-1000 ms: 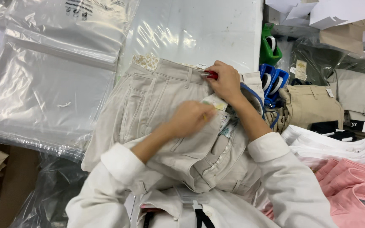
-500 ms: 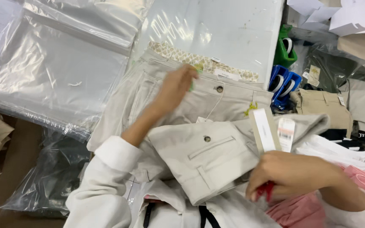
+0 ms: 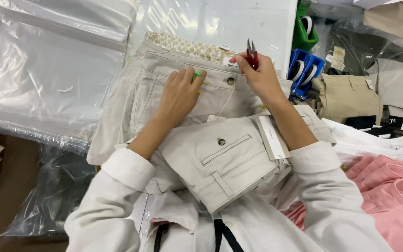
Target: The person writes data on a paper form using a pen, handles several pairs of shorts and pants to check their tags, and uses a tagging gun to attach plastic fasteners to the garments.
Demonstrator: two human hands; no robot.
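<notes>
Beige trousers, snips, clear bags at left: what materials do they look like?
Beige trousers: matte woven cloth, probably cotton twill; stitched seams, soft folds, buttons. Snips in the right hand: shiny metal blades, glossy red handle, likely plastic or painted. Clear bags: thin glossy plastic film; see-through, glare, wrinkles. Left hand lies flat on the waistband.

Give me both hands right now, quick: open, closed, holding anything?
Left hand: open, fingers flat on the beige trousers, touching a small green tag.
Right hand: closed on red-handled snips, blades pointing up at the waistband.
</notes>
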